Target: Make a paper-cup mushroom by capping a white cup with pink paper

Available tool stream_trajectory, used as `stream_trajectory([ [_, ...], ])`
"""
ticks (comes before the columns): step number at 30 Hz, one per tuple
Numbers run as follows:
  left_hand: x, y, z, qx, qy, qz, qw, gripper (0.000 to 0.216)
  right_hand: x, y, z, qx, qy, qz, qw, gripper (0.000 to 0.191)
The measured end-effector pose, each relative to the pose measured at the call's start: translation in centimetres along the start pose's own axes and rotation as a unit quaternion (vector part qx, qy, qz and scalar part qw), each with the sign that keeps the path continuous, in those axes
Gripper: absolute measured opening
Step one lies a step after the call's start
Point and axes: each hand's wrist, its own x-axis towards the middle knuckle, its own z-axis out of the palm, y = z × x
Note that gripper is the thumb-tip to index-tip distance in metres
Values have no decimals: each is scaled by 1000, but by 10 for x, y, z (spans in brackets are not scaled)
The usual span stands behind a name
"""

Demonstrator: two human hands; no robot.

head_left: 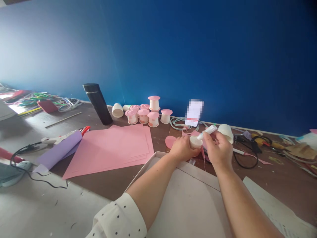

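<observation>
Small white paper cup (195, 142) sits near the middle, held in the curled fingers of the left hand (183, 148). Right hand (219, 148) pinches a white glue tube (208, 131), tip on the cup. Far cups with pink round tops (146, 115) look finished; this one has no top yet.

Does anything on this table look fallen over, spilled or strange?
One white cup lies on its side beside the flask, while the pink-topped cups next to it stand upright. Pink scraps lie scattered near the right hand, which holds a tube; the left hand holds a small cup. Nothing looks spilled.
</observation>
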Motion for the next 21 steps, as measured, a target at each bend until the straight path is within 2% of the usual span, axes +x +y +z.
stream_trajectory([
  [2,0,0,0,4,-1,-3,1000,52,0,2,0,3,3,4,1000,43],
  [7,0,0,1,2,5,-3,1000,53,-1,5,5,-34,-50,-47,997,40],
  [10,0,0,1,0,8,3,1000,51,-3,3,7,-39,-49,-59,996,38],
  [17,2,-2,4,1,8,1,1000,50,-1,-1,0,-1,21,-1,1000,41],
  [19,2,-3,4,8,10,4,1000,50,0,-1,-1,-8,14,-1,1000,40],
  [21,2,-2,3,9,7,3,1000,50,1,0,-2,-22,-24,-8,999,40],
])
